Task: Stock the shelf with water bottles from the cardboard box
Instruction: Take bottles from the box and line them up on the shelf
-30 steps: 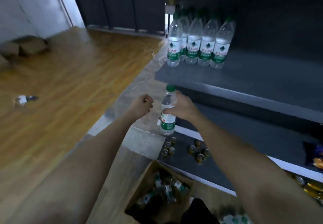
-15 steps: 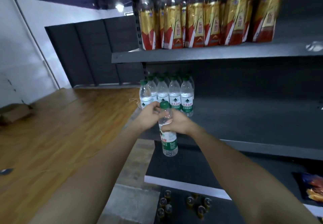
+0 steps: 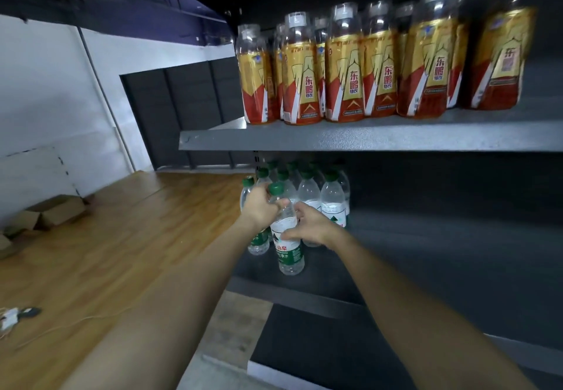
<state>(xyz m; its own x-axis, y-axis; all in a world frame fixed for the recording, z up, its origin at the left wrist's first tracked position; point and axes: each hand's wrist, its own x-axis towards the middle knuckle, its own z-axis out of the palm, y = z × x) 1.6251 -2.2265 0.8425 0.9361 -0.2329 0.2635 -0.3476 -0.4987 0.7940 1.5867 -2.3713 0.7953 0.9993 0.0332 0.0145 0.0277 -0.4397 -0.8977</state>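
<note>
1. A dark grey shelf (image 3: 457,237) stands beside a wooden floor (image 3: 106,252).
2. The left hand (image 3: 259,207) wraps the neck of a water bottle (image 3: 288,243); the right hand (image 3: 310,226) grips its middle.
3. The bottle is upright over the shelf's front, just ahead of the stocked bottles (image 3: 323,194).
4. Gold-labelled drinks (image 3: 365,66) line the upper shelf.

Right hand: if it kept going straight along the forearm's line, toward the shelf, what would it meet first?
Most likely the row of standing water bottles just beyond the right hand; depth is unclear.
</note>
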